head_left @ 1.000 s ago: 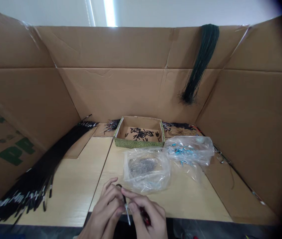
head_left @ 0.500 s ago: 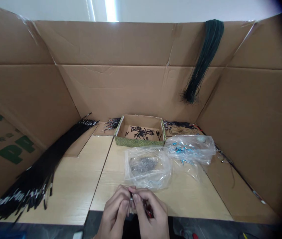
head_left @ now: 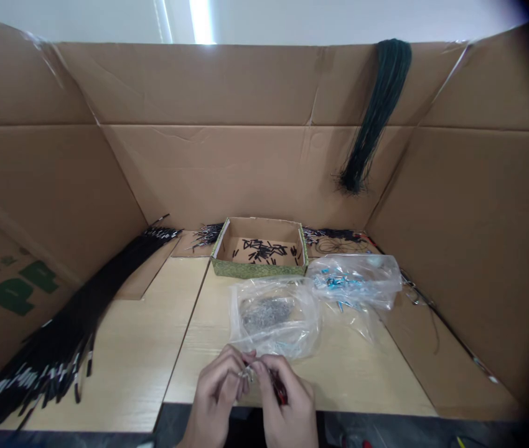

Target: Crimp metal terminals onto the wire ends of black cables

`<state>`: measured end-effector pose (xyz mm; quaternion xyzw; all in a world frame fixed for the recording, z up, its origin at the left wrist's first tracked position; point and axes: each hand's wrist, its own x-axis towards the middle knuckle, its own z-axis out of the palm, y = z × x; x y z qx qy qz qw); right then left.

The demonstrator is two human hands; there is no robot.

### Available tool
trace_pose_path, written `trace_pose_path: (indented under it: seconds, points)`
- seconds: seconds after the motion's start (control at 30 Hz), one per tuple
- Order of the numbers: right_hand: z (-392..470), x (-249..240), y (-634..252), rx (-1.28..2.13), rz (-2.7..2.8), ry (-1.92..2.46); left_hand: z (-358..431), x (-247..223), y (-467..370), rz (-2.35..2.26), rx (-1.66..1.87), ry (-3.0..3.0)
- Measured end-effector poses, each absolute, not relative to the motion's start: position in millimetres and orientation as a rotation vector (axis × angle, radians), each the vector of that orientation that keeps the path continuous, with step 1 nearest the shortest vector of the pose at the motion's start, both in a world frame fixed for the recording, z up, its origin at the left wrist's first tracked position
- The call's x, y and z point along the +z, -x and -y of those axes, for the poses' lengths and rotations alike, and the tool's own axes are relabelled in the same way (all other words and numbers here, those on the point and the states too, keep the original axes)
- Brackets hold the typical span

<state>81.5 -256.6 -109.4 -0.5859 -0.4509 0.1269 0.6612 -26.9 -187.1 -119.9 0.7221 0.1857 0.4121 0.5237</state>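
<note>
My left hand (head_left: 218, 389) is closed in a pinch at the table's near edge, thumb against forefinger. At its fingertips is a small silvery piece (head_left: 247, 373), too small to name. My right hand (head_left: 290, 395) meets it from the other side, its thumb and forefinger close against the same piece. A red and dark object (head_left: 279, 391), perhaps a tool handle, lies inside the curled right fingers; most of it is hidden. Just beyond both hands rests an open clear plastic bag (head_left: 308, 333) holding many tiny clear or grey parts (head_left: 267, 312).
A green-edged open box (head_left: 257, 269) with short black pieces stands behind the bags. At right lies a clear bag (head_left: 376, 280) of blue pieces. Black cords (head_left: 87, 292) cover the left side. Dark green strands (head_left: 379, 112) hang on the cardboard wall (head_left: 208, 162). A thin rod (head_left: 451, 336) lies at right.
The fingertips have shifted slightly, and the silvery piece between them shows more plainly; a dark bit seen there before no longer shows. The whole view has moved a little.
</note>
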Motion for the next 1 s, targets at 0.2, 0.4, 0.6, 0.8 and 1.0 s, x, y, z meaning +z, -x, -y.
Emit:
trace_pose_path:
  seconds: [0.2, 0.4, 0.6, 0.8, 1.0]
  points:
    - [259, -114, -83, 0.239, 1.102, 1.369, 195, -118, 20, -0.539, 0.996, -1.682]
    - [260, -114, -81, 0.268, 1.028, 1.376, 201, -117, 23, -0.483, 1.025, -1.612]
    - [241, -111, -100, 0.712, 0.933, 1.328, 175, -117, 18, -0.628, 0.848, -1.260]
    - [207, -124, -123, 0.726, 0.886, 1.324, 147, -116, -14, -0.568, 0.760, -0.955]
    - [200, -128, -134, 0.685, 0.842, 1.309, 140, -118, -27, -0.589, 0.742, -0.819]
